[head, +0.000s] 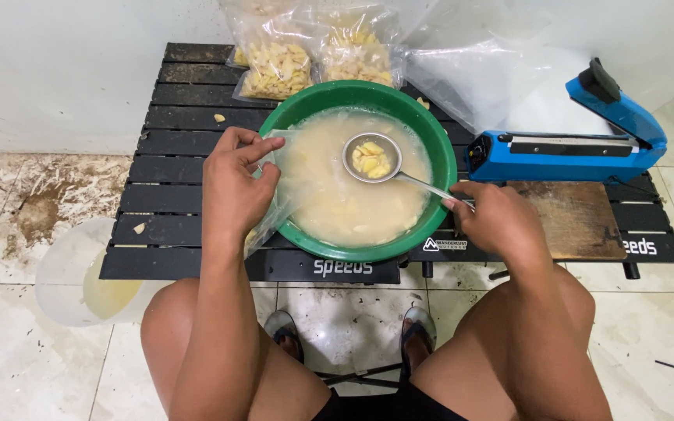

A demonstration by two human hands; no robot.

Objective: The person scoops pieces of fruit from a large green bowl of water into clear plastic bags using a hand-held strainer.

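Now right hand (501, 222) fingers pinch metal ladle (372, 158) handle; long axis runs near-right to far-left, bowl w/ yellow pieces over green basin (440, 148). Left hand (235, 183) fingers pinch clear bag (278, 195) at basin's left rim.

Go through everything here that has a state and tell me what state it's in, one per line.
Green basin: holds cloudy liquid with pale pieces.
Strainer ladle: lifted, loaded with pale pieces.
Right hand: grips the ladle handle.
Left hand: holds a clear bag at the basin rim.
Filled bags: packed with pieces, lying on the table.
Blue sealer: arm raised.
White bucket: partly filled with liquid.
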